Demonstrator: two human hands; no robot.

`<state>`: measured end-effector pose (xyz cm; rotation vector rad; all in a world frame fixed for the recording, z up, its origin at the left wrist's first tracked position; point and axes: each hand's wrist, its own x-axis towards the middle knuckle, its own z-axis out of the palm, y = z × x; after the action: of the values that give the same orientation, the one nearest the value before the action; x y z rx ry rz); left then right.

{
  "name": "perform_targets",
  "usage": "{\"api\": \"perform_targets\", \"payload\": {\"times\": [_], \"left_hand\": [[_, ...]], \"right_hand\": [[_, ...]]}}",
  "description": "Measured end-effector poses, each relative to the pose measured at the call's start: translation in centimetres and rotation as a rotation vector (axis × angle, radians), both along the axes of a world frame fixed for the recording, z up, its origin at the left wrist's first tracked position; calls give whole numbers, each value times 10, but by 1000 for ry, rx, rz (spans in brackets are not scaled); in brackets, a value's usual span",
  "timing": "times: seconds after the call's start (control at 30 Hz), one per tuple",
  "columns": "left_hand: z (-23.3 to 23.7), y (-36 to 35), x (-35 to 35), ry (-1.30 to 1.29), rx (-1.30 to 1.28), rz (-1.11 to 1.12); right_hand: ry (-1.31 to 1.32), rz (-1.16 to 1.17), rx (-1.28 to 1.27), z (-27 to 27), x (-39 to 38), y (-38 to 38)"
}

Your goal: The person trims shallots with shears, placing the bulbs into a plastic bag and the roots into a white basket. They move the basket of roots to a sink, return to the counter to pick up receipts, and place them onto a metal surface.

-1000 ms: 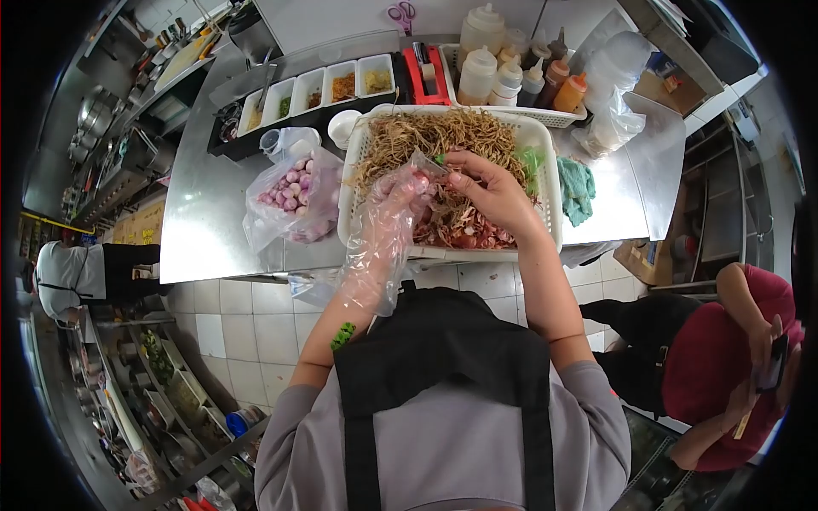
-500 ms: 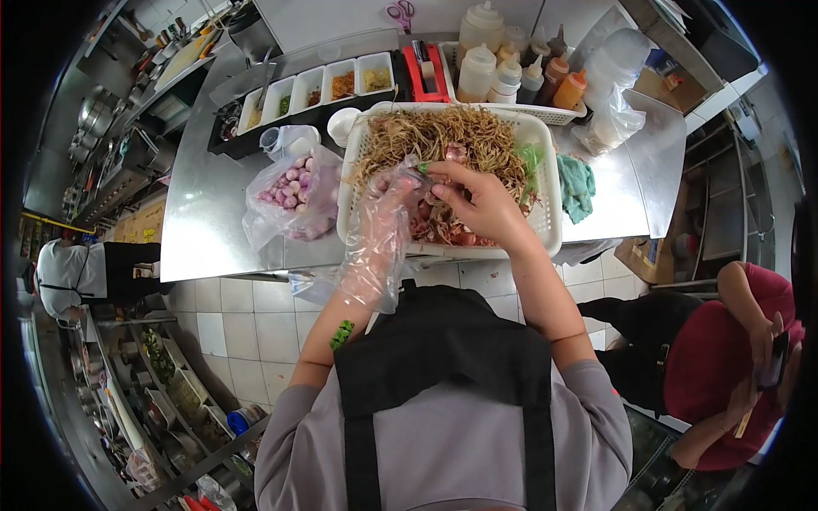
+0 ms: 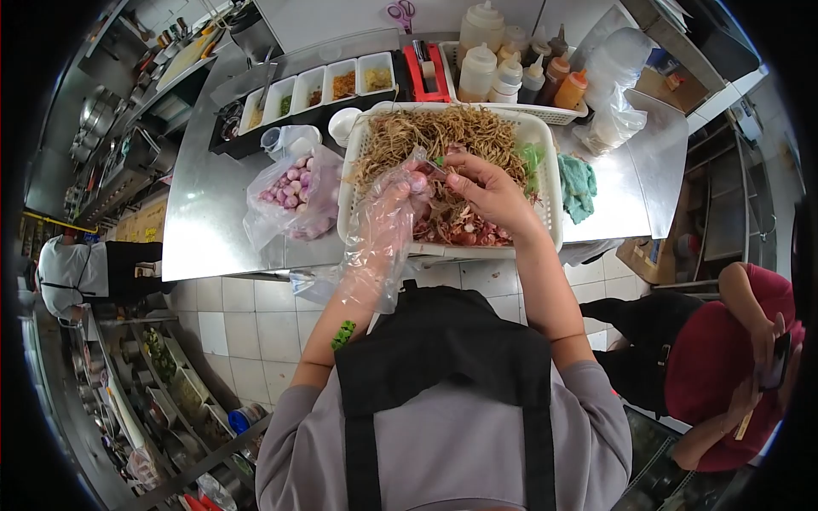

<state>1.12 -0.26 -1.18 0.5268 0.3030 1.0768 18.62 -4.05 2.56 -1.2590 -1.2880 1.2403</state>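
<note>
My left hand [image 3: 392, 204], in a loose clear plastic glove, is closed around a pinkish shallot [image 3: 417, 181] over the basket. My right hand [image 3: 487, 189] is bare, its thumb and fingers pinched on a small knife [image 3: 436, 165], of which a green bit and a thin blade show right beside the shallot. Beneath both hands is a white plastic basket [image 3: 552, 230], heaped with dried brown stalks and roots [image 3: 443, 129]. Reddish shallot skins [image 3: 464, 232] lie at its near side. Left of it, a clear plastic bag [image 3: 256, 217] holds peeled purple-white shallots [image 3: 292, 189].
A black rack with white tubs of seasonings [image 3: 343, 83] stands behind, beside a red tape dispenser [image 3: 424, 72] and a tray of squeeze bottles [image 3: 477, 72]. A green cloth [image 3: 577, 187] lies right of the basket. One person [image 3: 724, 366] stands at right with a phone, another [image 3: 77, 268] at left.
My right hand has drawn slightly right and down, away from the left fingers. The shallot in my left hand now shows more plainly.
</note>
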Motion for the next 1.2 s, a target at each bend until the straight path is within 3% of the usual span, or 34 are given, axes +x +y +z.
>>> {"api": "perform_targets", "payload": {"times": [0.17, 0.23, 0.33, 0.4, 0.87, 0.93, 0.97, 1.03, 1.13, 1.2], "left_hand": [[1, 2, 0, -133, -16, -29], [-4, 6, 0, -132, -21, -35], [-6, 7, 2, -124, -72, -27], [-4, 5, 8, -74, -79, 102], [18, -10, 3, 178, -10, 107], [20, -11, 3, 204, -18, 114], [18, -11, 4, 198, -9, 136], [17, -8, 6, 191, 0, 159], [17, -6, 6, 98, -30, 178], [18, -8, 4, 72, -37, 128]], "right_hand": [[-153, -109, 196, -7, 0, 2], [-349, -201, 319, -2, -2, -1], [-345, -139, 214, 18, -10, -13], [-365, -108, 272, 16, -14, -15], [-509, -25, 336, 19, -18, -8], [-269, 12, 344, 13, -14, -6], [-270, 12, 345, 12, -12, -6], [43, 88, -28, 18, -10, -8], [156, 142, -172, 10, -5, -3], [75, 100, -84, 9, -7, -1]]}}
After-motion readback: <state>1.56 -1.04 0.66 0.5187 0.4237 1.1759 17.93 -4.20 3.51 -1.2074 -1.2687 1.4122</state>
